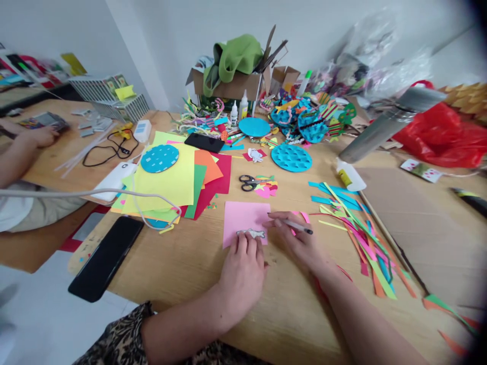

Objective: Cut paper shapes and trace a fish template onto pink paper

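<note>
A square of pink paper [243, 217] lies flat on the table in front of me. On its lower part rests a small white fish-shaped cutout [258, 233] with a dark outline. My left hand [245, 263] presses the cutout down with its fingertips, fingers extended and gripping nothing. My right hand [294, 243] is closed around a pen [299, 226], its tip side near the pink paper's right edge. Just beyond the paper sit black-handled scissors [248, 183] beside a small pile of coloured paper cutouts [267, 188].
Coloured sheets [175, 177] and a black phone [106, 258] lie to the left. Paper strips [365, 238], a glue bottle [350, 175] and cardboard [429, 218] are at right. Blue plates [291, 157] stand behind. Another person's hand [41, 136] shows at far left.
</note>
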{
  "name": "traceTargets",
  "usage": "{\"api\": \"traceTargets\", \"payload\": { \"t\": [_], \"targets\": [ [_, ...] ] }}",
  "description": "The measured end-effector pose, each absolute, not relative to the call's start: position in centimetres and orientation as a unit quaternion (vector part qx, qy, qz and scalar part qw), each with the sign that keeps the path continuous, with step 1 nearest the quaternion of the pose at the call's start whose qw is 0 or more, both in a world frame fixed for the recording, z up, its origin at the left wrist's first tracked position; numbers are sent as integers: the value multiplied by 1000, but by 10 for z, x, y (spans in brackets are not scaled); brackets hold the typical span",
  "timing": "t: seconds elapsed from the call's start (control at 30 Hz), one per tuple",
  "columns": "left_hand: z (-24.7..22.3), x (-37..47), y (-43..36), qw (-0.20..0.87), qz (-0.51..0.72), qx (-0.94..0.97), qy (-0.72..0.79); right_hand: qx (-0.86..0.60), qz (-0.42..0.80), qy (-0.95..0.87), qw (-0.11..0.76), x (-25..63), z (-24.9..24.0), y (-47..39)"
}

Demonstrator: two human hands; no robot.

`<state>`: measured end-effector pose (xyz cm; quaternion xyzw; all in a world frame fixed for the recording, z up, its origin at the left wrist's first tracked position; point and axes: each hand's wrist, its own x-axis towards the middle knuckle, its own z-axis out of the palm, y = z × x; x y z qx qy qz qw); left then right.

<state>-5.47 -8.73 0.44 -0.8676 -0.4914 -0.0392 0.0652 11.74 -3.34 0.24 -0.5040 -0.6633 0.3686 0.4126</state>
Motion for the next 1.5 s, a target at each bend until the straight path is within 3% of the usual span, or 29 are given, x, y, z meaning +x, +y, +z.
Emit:
{"api": "traceTargets", "payload": {
  "t": [0.13,0.5,0.77,1.07,1.5],
  "targets": [
    [3,-55,-87,64,-48,-868,-491,-507,341,-690,388,113,-1,-36],
    [-1,-51,-94,94,-63,-856,-504,-555,367,-580,469,116,21,-25],
    [3,-50,-94,110,-84,-853,-503,-553,423,-578,425,66,37,-10],
    [3,-50,-94,61,-82,-853,-512,-533,379,-675,342,45,13,-9],
    [8,-51,-93,25,-78,-856,-511,-511,360,-715,314,45,13,-9]
  ]
}}
